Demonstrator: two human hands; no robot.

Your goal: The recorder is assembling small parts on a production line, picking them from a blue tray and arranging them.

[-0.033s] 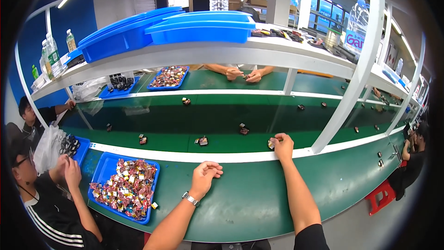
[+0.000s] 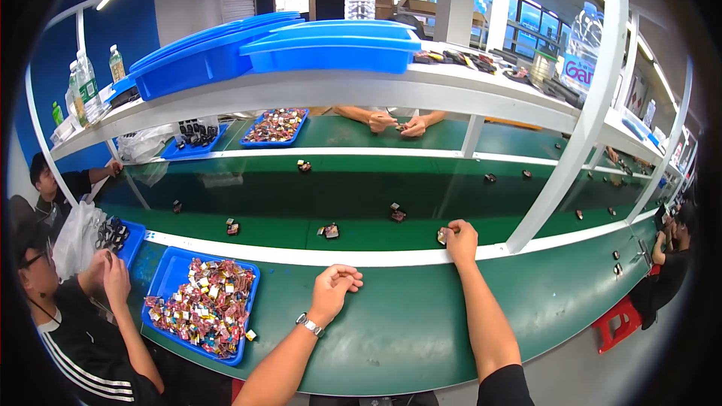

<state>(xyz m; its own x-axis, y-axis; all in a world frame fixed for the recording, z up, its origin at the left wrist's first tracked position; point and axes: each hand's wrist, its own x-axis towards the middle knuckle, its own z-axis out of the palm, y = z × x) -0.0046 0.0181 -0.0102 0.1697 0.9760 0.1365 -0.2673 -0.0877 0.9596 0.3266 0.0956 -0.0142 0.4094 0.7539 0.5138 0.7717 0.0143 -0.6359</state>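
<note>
Right hand (image 2: 460, 239) reaches over the white rail (image 2: 376, 257), fingers pinching a small part (image 2: 443, 236); left hand (image 2: 335, 286) rests loosely curled, holding nothing, on bare green worktop (image 2: 406, 331).

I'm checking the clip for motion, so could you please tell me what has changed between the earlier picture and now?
Nothing visibly changed: the right hand is at the same small part by the belt's white edge, the left hand is loosely curled on the green table, and the blue tray is in place.
</note>
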